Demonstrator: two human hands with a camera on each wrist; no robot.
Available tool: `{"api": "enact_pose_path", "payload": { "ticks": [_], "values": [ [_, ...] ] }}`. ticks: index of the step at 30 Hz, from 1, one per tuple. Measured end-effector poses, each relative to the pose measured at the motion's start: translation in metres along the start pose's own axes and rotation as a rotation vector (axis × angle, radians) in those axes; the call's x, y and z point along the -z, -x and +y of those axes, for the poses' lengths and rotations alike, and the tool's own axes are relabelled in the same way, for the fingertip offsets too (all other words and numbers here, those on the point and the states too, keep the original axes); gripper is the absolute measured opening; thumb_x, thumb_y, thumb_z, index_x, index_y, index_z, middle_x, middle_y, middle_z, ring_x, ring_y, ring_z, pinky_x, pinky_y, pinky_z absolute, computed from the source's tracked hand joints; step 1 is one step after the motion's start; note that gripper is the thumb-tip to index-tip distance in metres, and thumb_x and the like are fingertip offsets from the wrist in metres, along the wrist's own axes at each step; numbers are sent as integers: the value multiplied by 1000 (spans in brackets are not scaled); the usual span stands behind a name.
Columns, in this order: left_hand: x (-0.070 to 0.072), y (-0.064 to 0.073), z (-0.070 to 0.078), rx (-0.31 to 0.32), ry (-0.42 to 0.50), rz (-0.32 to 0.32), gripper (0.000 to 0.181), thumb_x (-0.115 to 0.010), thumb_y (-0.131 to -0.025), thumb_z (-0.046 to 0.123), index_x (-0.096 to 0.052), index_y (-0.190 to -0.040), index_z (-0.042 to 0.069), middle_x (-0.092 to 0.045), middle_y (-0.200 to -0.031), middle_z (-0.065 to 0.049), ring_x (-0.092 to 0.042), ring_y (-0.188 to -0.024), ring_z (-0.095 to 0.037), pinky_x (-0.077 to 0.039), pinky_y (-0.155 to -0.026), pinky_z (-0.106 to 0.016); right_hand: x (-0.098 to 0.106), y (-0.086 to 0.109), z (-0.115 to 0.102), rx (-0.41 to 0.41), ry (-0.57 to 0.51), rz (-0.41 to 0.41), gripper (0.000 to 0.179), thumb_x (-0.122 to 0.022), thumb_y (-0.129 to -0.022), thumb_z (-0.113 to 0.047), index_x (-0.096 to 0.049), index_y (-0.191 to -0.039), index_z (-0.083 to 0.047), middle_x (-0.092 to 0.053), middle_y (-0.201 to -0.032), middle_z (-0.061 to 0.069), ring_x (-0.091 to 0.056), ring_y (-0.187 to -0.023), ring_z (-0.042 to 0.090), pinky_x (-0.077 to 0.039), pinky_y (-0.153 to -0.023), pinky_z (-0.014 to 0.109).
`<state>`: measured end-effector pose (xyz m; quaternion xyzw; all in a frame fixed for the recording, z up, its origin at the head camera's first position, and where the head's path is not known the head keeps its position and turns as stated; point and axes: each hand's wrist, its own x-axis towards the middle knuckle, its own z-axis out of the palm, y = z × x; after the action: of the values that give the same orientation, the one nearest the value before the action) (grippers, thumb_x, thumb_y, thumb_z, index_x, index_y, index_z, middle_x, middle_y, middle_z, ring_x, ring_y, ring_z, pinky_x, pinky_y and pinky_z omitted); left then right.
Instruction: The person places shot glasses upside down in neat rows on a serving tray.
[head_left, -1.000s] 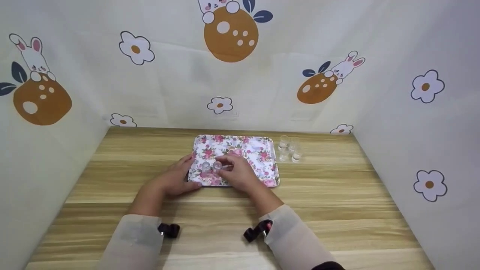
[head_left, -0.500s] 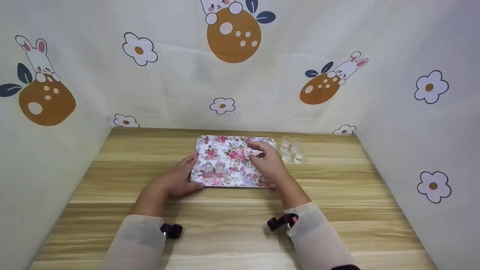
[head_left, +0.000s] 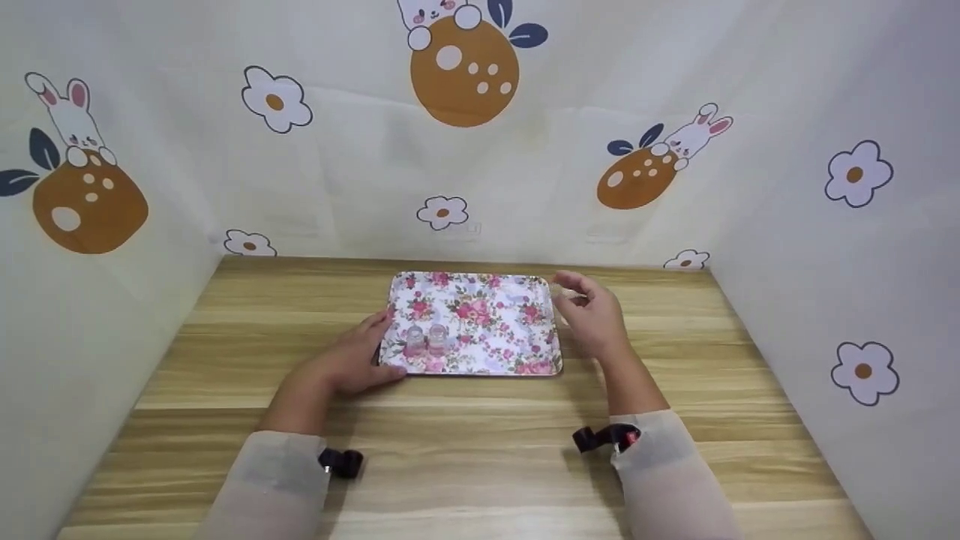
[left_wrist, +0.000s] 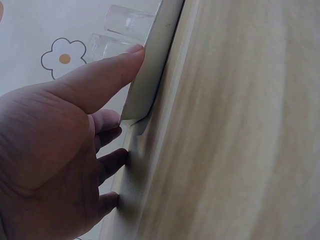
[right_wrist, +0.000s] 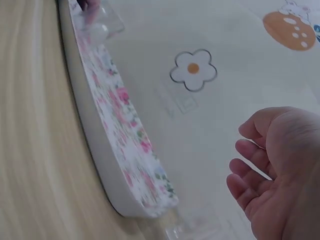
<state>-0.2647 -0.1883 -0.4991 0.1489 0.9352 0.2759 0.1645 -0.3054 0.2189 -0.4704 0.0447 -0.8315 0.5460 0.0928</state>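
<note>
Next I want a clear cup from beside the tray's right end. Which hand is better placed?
Right, most likely: the right hand holds nothing and is close to a clear cup there. The left hand touches the opposite end of the floral tray, so it would probably have to reach across.

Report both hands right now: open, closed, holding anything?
Left hand: open, thumb touching the near rim of the floral tray.
Right hand: open, fingers loosely bent, holding nothing.
</note>
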Motion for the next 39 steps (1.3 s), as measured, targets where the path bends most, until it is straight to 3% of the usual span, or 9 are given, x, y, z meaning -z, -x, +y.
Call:
{"api": "enact_pose_path", "payload": {
  "ticks": [5, 8, 14, 18, 26, 29, 33, 39],
  "values": [
    [1, 1, 0, -1, -12, -4, 107, -72, -98, 55, -10, -174, 11, -6, -183, -11, -12, -166, -49, -16, -134, -69, 21, -6, 9, -50, 18, 73, 41, -76, -98, -19, -71, -139, -12, -71, -144, 10, -74, -110, 28, -60, -81, 17],
    [1, 1, 1, -7, -20, 1, 107, -73, -98, 54, -11, -173, 10, -6, -183, -12, -12, -166, -49, -16, -133, -69, 31, -11, 16, -88, 40, 109, 45, -77, -98, -22, -69, -142, -16, -67, -149, 9, -71, -112, 30, -60, -83, 23],
    [1, 2, 2, -8, -29, 3, 105, -72, -99, 53, -12, -173, 9, -8, -182, -14, -13, -166, -49, -16, -134, -68, 44, -18, 34, -128, 79, 132, 61, -76, -99, -20, -55, -155, -8, -57, -160, 14, -53, -146, 35, -50, -118, 49],
    [1, 3, 2, 4, -22, -4, 106, -72, -99, 54, -11, -173, 11, -6, -183, -14, -12, -166, -50, -16, -134, -69, 47, -21, 47, -185, 96, 100, 71, -74, -97, -18, -46, -160, -4, -54, -161, 18, -44, -155, 37, -38, -130, 52],
    [1, 3, 1, 10, -7, -5, 107, -72, -98, 56, -10, -174, 11, -4, -183, -12, -9, -166, -49, -14, -133, -70, 47, -22, 64, -309, 113, -16, 86, -80, -94, -18, -36, -165, -1, -49, -164, 23, -48, -150, 40, -44, -126, 49],
    [1, 3, 1, 10, -3, -7, 108, -72, -97, 56, -10, -174, 12, -4, -183, -12, -8, -166, -49, -14, -133, -70, 45, -21, 67, -339, 157, -23, 82, -81, -93, -19, -41, -162, 1, -54, -158, 23, -53, -145, 39, -47, -124, 46],
    [1, 3, 0, 6, -8, -5, 108, -72, -97, 56, -10, -174, 12, -5, -183, -13, -9, -166, -49, -14, -133, -70, 43, -19, 69, -356, 241, -5, 63, -81, -91, -20, -59, -147, 1, -65, -141, 22, -61, -130, 34, -51, -115, 45],
    [2, 3, 1, 18, -15, -1, 107, -72, -98, 56, -10, -174, 13, -6, -183, -12, -10, -166, -50, -16, -133, -70, 42, -18, 72, -352, 290, 23, 58, -82, -89, -20, -64, -140, 0, -68, -137, 24, -64, -126, 36, -52, -114, 47]
  ]
}}
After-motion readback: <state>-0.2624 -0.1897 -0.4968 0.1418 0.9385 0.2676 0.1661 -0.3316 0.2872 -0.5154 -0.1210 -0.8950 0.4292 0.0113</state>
